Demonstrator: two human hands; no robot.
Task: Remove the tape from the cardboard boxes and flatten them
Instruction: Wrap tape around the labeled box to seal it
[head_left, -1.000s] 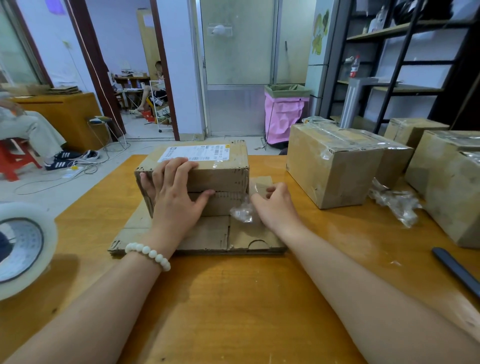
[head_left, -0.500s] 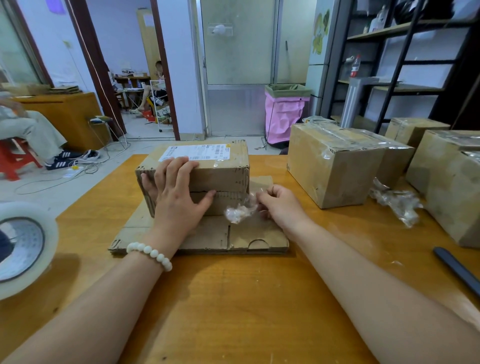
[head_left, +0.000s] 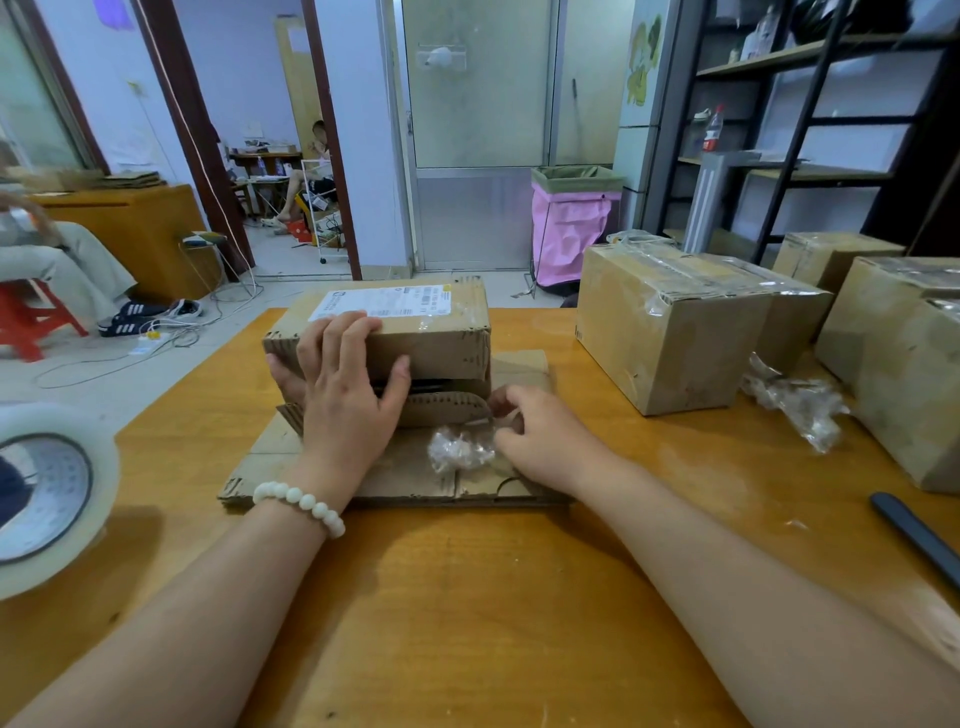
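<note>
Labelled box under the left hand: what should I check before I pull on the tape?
1. Brace: the left hand presses on the labelled box: ok.
2. Grip: the right hand pinches the crumpled tape: ok.
3. Tape fully off the labelled box: cannot tell, the right hand hides its end.
4. Flattening: not ok, the labelled box stands on the flattened cardboard.
</note>
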